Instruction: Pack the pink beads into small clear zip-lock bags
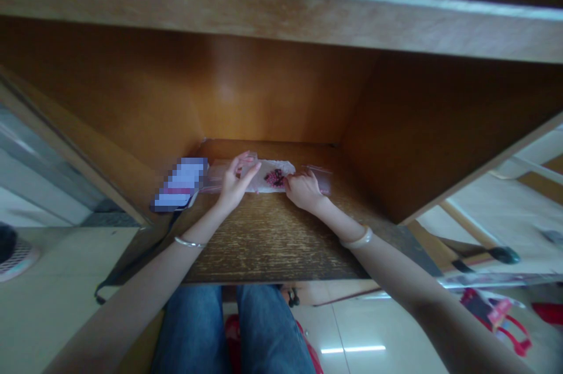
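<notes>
Dark red and pink beads (275,177) lie in a small heap on a white sheet of paper or tissue (264,169) on the wooden desk. Over the sheet's left end, my left hand (237,177) has its thumb and fingers bent around a small clear plastic piece (252,157), whose exact kind is unclear. My right hand (305,189) rests at the heap's right edge, fingers curled in and the index finger and thumb pinched close to the beads. Whatever its fingertips hold is hidden. Clear plastic bags (213,177) stick out on both sides of the sheet.
A phone (180,183) with a lit screen stands tilted at the left, a dark strap (145,254) running from it over the desk edge. Wooden side walls and an overhead shelf (281,16) enclose the space. Red straps (514,327) show at the floor's right.
</notes>
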A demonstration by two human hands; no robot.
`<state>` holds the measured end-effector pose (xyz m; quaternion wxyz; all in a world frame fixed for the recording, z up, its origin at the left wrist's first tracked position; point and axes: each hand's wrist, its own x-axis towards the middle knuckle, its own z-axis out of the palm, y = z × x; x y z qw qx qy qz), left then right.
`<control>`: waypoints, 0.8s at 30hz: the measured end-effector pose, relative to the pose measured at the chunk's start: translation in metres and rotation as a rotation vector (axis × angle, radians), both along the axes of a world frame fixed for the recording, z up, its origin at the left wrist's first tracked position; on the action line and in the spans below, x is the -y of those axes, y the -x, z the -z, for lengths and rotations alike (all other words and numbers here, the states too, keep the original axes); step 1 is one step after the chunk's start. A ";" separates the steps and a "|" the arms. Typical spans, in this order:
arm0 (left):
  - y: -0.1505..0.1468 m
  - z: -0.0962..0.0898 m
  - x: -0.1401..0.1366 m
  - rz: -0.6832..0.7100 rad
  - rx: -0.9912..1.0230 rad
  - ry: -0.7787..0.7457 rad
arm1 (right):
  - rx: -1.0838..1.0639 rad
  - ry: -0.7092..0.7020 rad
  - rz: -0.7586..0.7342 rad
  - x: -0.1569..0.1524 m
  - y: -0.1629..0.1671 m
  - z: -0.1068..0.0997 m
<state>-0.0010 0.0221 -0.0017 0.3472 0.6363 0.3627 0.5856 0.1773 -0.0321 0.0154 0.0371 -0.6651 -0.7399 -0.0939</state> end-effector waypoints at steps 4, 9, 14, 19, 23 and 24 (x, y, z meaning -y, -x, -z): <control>0.000 -0.002 0.003 0.016 -0.033 -0.022 | -0.020 0.034 0.069 -0.001 0.000 -0.001; -0.001 -0.003 0.007 0.001 -0.075 -0.021 | -0.010 0.070 0.086 -0.001 -0.003 -0.001; -0.001 -0.007 0.014 0.023 -0.140 -0.043 | 0.017 0.063 0.013 -0.003 -0.003 0.001; -0.003 -0.007 0.020 0.084 -0.213 -0.131 | -0.149 -0.284 0.070 -0.004 -0.001 -0.002; -0.004 -0.003 0.018 0.115 -0.253 -0.162 | -0.415 -0.601 -0.047 0.000 0.002 -0.002; -0.004 -0.002 0.017 0.115 -0.253 -0.162 | -0.467 -0.638 -0.104 0.000 0.002 -0.001</control>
